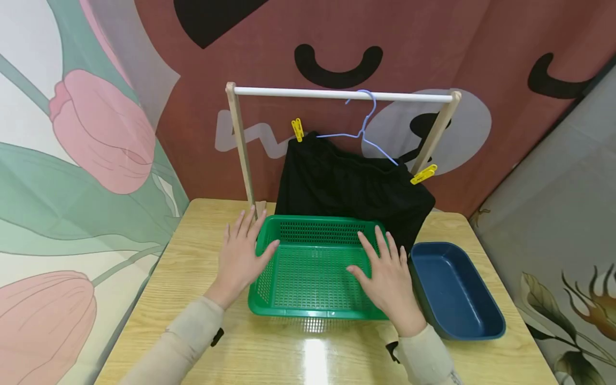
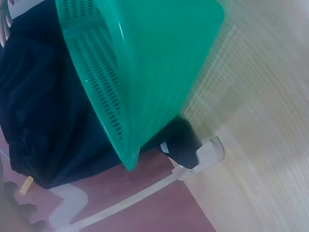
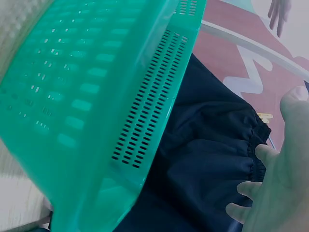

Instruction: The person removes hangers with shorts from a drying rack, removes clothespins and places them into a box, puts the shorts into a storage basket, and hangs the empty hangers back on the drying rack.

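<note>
Garment of black cloth [image 1: 346,182] hanging near back edge of worktop [image 1: 192,256], looking done | left hand [image 1: 240,256], right hand [image 1: 387,275] flanking green plastic basket [image 1: 313,314], fingers released | remainder not showing

Blk garment [image 1: 353,182]: lower part hidden behind grn basket [image 1: 313,278], nr back edge of table [image 1: 197,256]. Rt hand [image 1: 387,283] covers part of basket's rt rim. Rack [image 1: 308,93]: rt post's lower end behind garment. Table's front edge cut off.
</note>
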